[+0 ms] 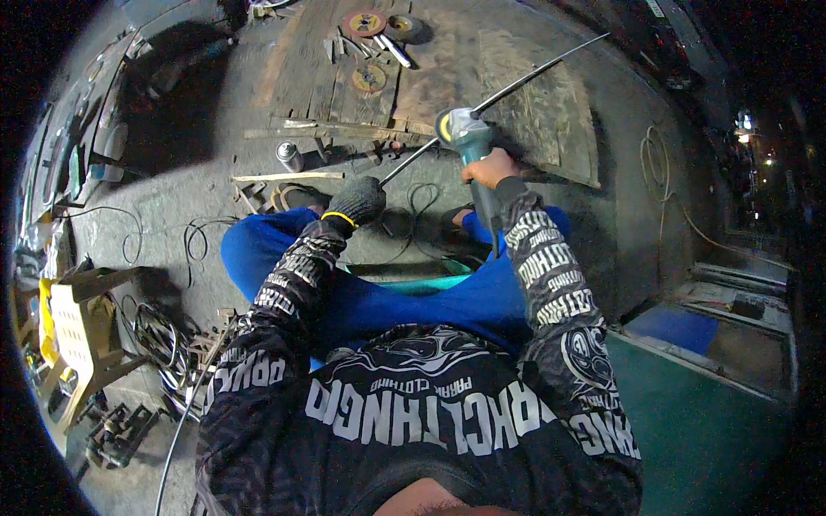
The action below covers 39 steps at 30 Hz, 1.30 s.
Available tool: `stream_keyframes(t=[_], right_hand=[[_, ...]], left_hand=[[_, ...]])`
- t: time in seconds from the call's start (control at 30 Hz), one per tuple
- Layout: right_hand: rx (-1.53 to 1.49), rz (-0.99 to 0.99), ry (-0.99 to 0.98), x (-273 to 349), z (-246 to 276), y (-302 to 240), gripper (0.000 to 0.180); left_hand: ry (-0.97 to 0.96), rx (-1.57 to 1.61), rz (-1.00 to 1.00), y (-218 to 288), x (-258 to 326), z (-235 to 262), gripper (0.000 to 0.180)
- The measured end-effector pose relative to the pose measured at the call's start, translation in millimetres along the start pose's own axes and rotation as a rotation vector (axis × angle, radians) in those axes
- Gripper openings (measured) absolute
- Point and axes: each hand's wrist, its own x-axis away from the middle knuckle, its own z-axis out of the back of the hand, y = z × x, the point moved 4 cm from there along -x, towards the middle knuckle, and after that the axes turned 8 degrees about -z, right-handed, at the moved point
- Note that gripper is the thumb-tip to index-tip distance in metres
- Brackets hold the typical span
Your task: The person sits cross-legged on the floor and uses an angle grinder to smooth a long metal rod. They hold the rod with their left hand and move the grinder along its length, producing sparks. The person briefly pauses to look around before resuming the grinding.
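The grinder (476, 148) hid part of the slim, grey rod (516, 87). Left hand (359, 202) gripped rod; right hand (491, 168) gripped grinder.

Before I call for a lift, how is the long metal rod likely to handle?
The metal rod is probably stiff: it spans past the angle grinder without obvious sag. It may feel tip-heavy, with its visible length all beyond the gloved left hand.

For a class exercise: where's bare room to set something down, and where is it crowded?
Bare floor shows between the board right of the grinder and the coiled hose, and left of the spray can. It's crowded around the discs and among cables by the chair.
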Motion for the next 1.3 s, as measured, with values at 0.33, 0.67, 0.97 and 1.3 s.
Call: stream_keyframes(t=[0.33, 0.67, 0.97, 1.3], right_hand=[[-0.04, 0.114, 0.012, 49.4, -42.8, -13.7, 0.07], [-0.029, 0.12, -0.053, 67.7, -48.5, -19.1, 0.071], [0.02, 0.078, 0.04, 22.5, -15.5, -11.8, 0.056], [0.102, -0.026, 0.089, -72.4, 32.8, 0.0, 0.054]], left_hand=[[0.004, -0.195, -0.28, 23.0, 7.2, 18.1, 0.02], [-0.017, 0.032, -0.039, 3.6, 4.5, 15.1, 0.029], [-0.029, -0.358, -0.275, 29.8, 9.8, 37.5, 0.017], [0.016, 0.038, -0.027, -18.5, -8.9, -9.1, 0.03]])
